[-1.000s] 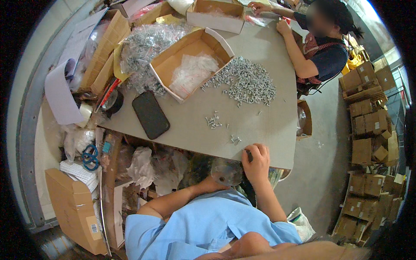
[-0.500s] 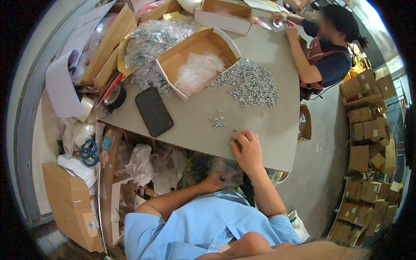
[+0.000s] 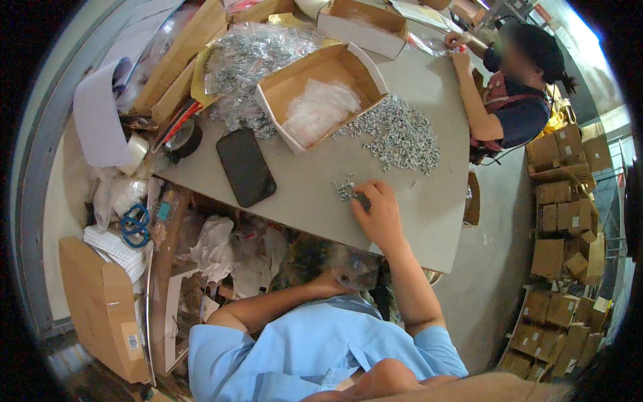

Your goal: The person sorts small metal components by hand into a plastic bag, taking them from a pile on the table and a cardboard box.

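My right hand (image 3: 378, 211) is on the grey tabletop, its curved fingertips at a small cluster of silver screws (image 3: 344, 190). The thumb stands a little apart from the fingers, with a dark gap between. Lower down, below the table's front edge, my left hand (image 3: 329, 284) holds a clear plastic bag (image 3: 358, 273); its fingertips are mostly hidden by the bag. A larger heap of screws (image 3: 405, 137) lies farther back. Beside it stands an open cardboard box (image 3: 289, 137) with clear empty bags (image 3: 321, 110) inside.
A black phone (image 3: 246, 167) lies left on the table (image 3: 308, 201). Behind it are filled screw bags (image 3: 258, 57) and a black tape roll (image 3: 184, 141). Another open box (image 3: 362, 30) stands at the back. A co-worker (image 3: 516, 100) sits at the right edge; stacked cartons (image 3: 559, 201) line the right side.
My right hand has moved from the table's front edge forward and slightly left, onto the small screw cluster. My left hand stays below the edge with the bag. The view has shifted slightly.
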Demonstrator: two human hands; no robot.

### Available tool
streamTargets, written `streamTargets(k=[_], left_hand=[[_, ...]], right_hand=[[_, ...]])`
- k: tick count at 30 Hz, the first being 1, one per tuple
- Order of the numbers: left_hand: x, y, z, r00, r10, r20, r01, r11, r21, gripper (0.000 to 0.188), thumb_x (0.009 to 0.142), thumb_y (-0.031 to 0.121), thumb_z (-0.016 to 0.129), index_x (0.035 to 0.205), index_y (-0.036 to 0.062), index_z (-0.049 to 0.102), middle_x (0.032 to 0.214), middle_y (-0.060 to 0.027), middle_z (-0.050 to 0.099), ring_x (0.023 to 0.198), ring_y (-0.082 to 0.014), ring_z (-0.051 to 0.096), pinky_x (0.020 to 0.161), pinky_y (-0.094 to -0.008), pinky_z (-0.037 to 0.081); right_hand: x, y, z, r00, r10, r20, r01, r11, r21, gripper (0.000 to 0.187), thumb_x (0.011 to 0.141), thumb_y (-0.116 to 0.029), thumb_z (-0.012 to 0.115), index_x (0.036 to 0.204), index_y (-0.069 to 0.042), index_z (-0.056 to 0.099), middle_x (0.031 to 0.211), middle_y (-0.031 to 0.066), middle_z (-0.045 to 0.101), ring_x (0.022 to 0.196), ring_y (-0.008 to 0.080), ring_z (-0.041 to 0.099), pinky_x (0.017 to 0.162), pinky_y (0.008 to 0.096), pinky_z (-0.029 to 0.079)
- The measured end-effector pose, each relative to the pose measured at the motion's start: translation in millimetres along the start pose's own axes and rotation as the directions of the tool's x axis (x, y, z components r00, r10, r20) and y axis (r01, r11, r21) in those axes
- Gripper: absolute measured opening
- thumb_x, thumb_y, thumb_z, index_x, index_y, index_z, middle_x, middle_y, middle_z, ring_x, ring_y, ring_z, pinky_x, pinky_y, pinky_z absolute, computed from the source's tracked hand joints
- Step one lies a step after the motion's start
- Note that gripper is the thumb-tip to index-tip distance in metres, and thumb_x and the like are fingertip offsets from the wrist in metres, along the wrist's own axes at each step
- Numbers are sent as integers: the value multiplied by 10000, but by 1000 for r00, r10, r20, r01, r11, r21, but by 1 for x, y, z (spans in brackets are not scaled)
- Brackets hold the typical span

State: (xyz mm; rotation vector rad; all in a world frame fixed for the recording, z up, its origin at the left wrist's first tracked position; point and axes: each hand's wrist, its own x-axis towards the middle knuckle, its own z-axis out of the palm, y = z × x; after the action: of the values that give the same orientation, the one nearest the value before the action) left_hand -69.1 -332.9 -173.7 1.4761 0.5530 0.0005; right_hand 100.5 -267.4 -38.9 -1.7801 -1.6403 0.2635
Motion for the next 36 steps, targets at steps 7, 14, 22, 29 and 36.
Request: streamTargets(k=[7,14,22,29,36], left_hand=[[0,-4,2,1000,5,-20,-4,1000,20,544,733,393,744,1129,45,608,1101,-170,625,1015,-287,569,901,-406,441],[4,-10,5,982,167,-91,-170,985,-25,409,692,192,769,1044,37,633,966,-116,661,862,-212,610,769,-349,483],[8,-24,8,968,226,-109,-228,974,-1,351,677,201,779,943,28,630,884,-94,649,818,-184,586,741,-336,474],[16,-50,18,972,222,-75,-230,962,-145,374,668,223,792,935,20,626,888,-103,638,824,-188,573,731,-344,463],[6,-21,5,996,88,-26,-91,988,-122,423,714,256,769,1060,47,642,1072,-126,642,978,-223,585,886,-365,439]], right_hand=[[6,8,11,993,-86,76,84,996,21,169,742,-50,636,908,-84,641,916,118,585,875,316,558,749,389,466],[6,6,11,991,-119,65,121,992,-28,132,732,-48,646,859,-75,622,898,103,581,855,310,552,720,383,470],[-20,6,-3,999,-36,26,39,992,-123,101,733,-75,645,831,-64,622,860,121,597,797,319,581,689,398,476],[-18,-9,-33,852,107,513,-140,990,27,133,748,-95,625,873,-57,645,859,137,618,781,325,602,704,392,490],[31,8,0,974,-172,146,173,985,4,262,746,-39,603,1007,-62,618,1074,158,568,984,336,547,827,392,462]])
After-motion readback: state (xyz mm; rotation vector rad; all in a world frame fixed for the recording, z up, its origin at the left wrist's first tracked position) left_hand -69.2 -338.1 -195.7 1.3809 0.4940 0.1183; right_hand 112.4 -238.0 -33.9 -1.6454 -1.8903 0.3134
